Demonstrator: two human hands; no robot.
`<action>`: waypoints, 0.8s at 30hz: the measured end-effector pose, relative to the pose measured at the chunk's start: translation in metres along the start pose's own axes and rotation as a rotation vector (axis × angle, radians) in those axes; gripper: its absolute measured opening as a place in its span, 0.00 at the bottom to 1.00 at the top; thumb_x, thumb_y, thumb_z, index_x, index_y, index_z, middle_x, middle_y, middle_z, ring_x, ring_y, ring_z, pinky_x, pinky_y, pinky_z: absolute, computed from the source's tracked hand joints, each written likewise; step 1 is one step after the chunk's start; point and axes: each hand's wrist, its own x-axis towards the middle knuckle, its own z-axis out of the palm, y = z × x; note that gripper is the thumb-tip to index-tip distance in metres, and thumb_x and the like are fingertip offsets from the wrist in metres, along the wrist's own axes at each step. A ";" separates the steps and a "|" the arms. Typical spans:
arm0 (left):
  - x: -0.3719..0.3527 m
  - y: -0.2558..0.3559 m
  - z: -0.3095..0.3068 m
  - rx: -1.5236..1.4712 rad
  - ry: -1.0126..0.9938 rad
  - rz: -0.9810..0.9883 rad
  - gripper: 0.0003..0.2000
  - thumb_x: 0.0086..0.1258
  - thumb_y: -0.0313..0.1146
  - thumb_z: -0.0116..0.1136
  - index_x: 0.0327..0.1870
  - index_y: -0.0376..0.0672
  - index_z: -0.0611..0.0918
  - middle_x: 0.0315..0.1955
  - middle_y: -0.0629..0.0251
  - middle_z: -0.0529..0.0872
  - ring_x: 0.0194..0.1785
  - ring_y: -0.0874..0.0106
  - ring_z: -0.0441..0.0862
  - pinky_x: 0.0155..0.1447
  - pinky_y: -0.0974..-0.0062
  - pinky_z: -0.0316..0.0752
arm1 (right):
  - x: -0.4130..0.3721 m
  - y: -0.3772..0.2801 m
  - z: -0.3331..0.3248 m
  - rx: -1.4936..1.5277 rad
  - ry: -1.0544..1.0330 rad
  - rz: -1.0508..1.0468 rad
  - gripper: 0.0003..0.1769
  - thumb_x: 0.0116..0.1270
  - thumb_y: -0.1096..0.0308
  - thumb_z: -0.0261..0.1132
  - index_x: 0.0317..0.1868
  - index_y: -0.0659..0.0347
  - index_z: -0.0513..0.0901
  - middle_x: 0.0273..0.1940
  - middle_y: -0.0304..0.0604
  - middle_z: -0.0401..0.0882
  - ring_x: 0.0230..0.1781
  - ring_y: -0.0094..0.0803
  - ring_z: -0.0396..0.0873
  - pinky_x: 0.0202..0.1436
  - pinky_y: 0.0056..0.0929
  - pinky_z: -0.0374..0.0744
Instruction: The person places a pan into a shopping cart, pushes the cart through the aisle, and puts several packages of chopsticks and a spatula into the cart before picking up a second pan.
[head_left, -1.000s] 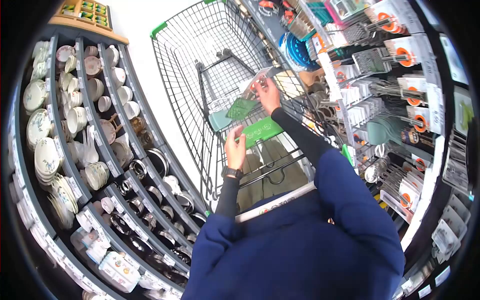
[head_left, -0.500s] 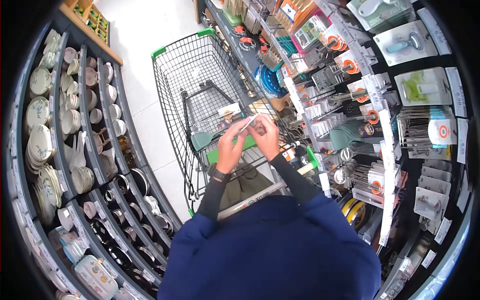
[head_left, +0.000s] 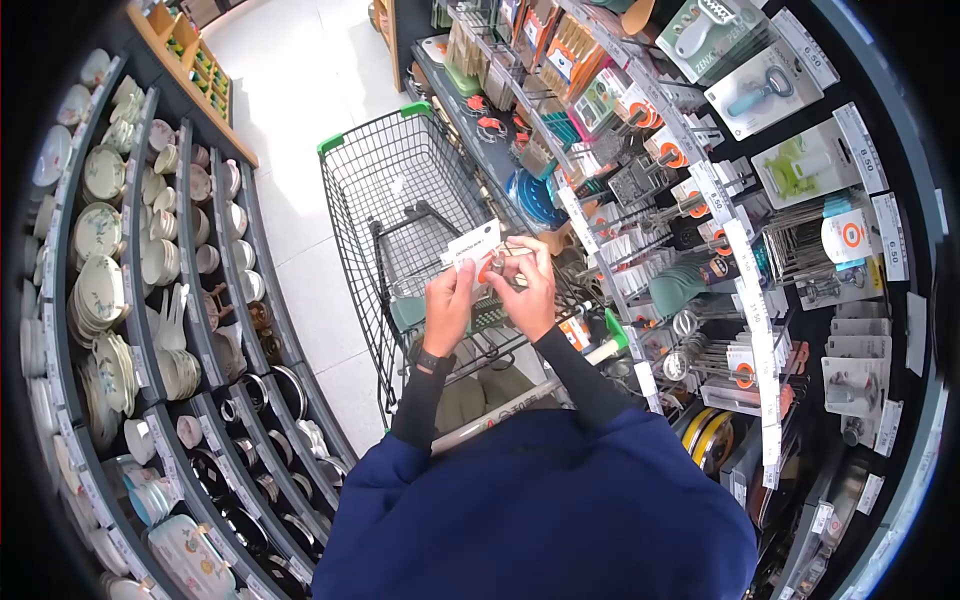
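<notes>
Gripping the carded pack [head_left: 474, 243] over the cart [head_left: 333, 146]: L hand [head_left: 447, 312] pinched on 1 side, R hand [head_left: 530, 290] on the other. Edge-on 0.5 s ago, it's now flatter, so print faces up; attached item prob. metal, blurry.
</notes>
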 end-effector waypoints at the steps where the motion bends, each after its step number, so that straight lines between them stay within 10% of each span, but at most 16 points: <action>1: 0.001 0.002 -0.004 0.049 -0.005 -0.010 0.20 0.80 0.41 0.51 0.34 0.32 0.81 0.20 0.74 0.72 0.28 0.85 0.63 0.29 0.77 0.61 | 0.001 -0.003 0.000 0.007 -0.001 -0.002 0.12 0.55 0.74 0.77 0.36 0.66 0.82 0.58 0.47 0.73 0.31 0.26 0.81 0.38 0.27 0.80; 18: 0.016 0.038 0.047 -0.155 -0.283 0.055 0.12 0.77 0.34 0.56 0.44 0.31 0.85 0.32 0.66 0.87 0.36 0.84 0.79 0.39 0.81 0.73 | -0.008 -0.014 -0.063 -0.052 0.143 0.026 0.14 0.57 0.71 0.76 0.29 0.65 0.77 0.38 0.45 0.78 0.28 0.26 0.81 0.34 0.25 0.78; 24: 0.039 0.063 0.101 0.096 -0.515 0.149 0.10 0.72 0.33 0.61 0.39 0.33 0.85 0.25 0.65 0.86 0.29 0.81 0.80 0.35 0.78 0.75 | -0.004 0.003 -0.114 0.494 0.400 0.340 0.10 0.73 0.79 0.59 0.51 0.66 0.69 0.36 0.39 0.76 0.25 0.19 0.76 0.25 0.19 0.75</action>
